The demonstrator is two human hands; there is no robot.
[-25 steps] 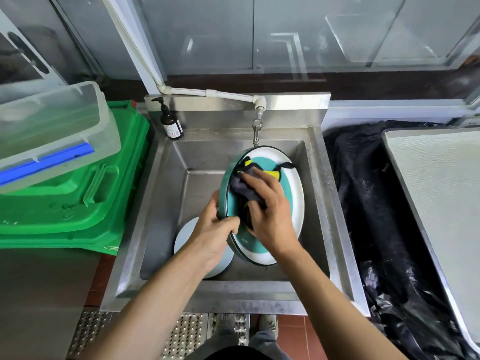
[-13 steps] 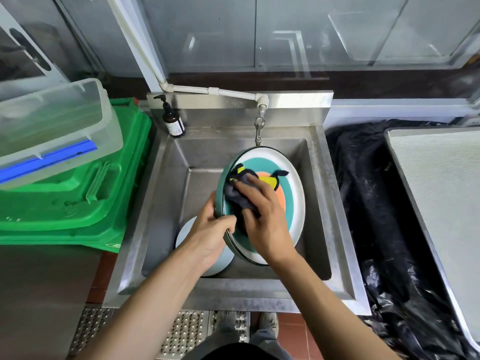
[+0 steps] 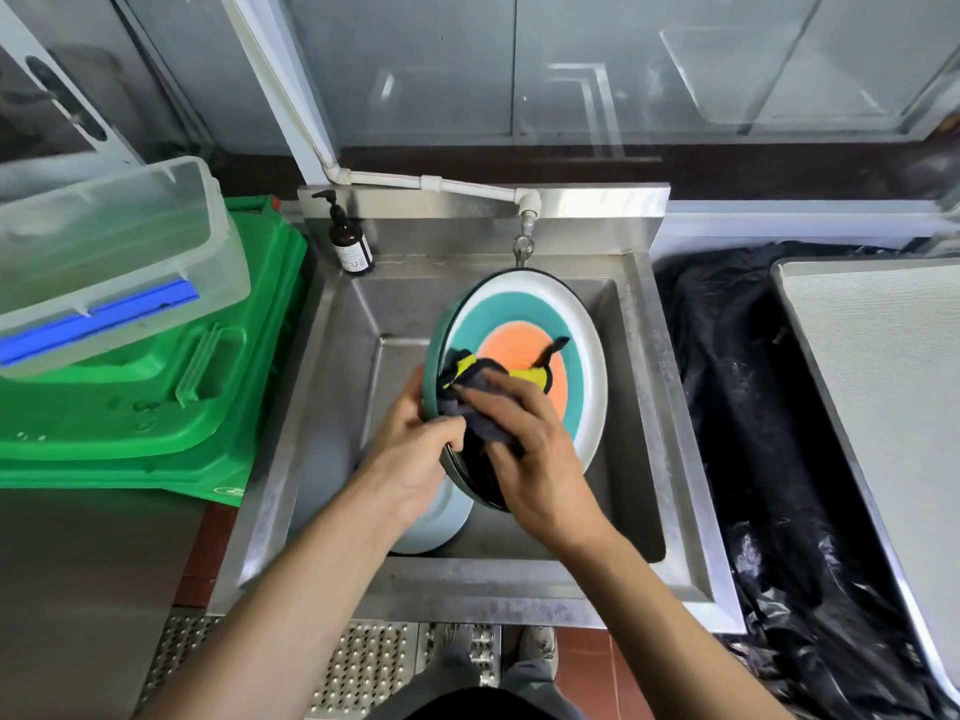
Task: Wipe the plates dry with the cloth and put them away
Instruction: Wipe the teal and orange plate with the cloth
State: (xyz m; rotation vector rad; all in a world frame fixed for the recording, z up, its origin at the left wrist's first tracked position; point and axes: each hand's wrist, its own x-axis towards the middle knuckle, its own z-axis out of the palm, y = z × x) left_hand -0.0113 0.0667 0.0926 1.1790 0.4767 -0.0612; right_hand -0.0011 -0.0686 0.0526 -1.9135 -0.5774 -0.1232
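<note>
Cloth (image 3: 480, 402), gripped by right hand (image 3: 530, 449), has slid down-left, baring the orange centre of plate (image 3: 582, 356) gripped by left hand (image 3: 415, 449); wiping unfinished, pale plate (image 3: 441, 527) waits in sink (image 3: 519, 579).

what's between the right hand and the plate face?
The dark cloth with yellow trim: the right hand presses it against the colourful plate, which the left hand holds by its rim. Shown in the head view.
</note>
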